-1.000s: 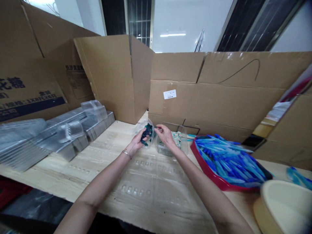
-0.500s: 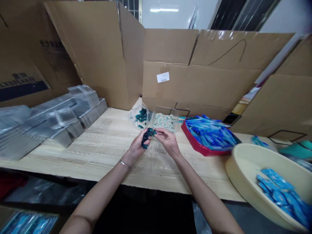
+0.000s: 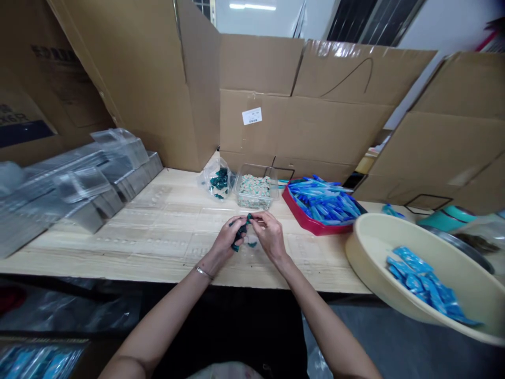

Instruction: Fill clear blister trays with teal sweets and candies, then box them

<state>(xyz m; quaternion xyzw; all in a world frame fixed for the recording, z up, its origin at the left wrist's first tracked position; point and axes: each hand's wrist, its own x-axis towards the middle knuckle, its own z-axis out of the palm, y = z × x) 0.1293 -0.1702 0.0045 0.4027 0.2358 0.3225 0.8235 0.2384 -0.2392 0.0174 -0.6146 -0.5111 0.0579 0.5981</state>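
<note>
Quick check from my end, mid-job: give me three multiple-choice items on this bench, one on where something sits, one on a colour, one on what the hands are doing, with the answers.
1. Where is the clear plastic bag?
A) Left of the clear plastic tub
B) Inside the cream basin
C) On top of the stacked clear trays

2. What colour is the rim of the tray of blue pieces?
A) Green
B) Red
C) White

3. What are the hands doing?
A) The left hand and right hand meet on dark teal pieces
B) Both lie flat and apart
C) Both reach into the tub

1: A, the bag sits just left of the tub at the back of the wooden bench.
2: B, the rim shows red around the blue pieces.
3: A, the fingers of both hands close together on the teal pieces.
</note>
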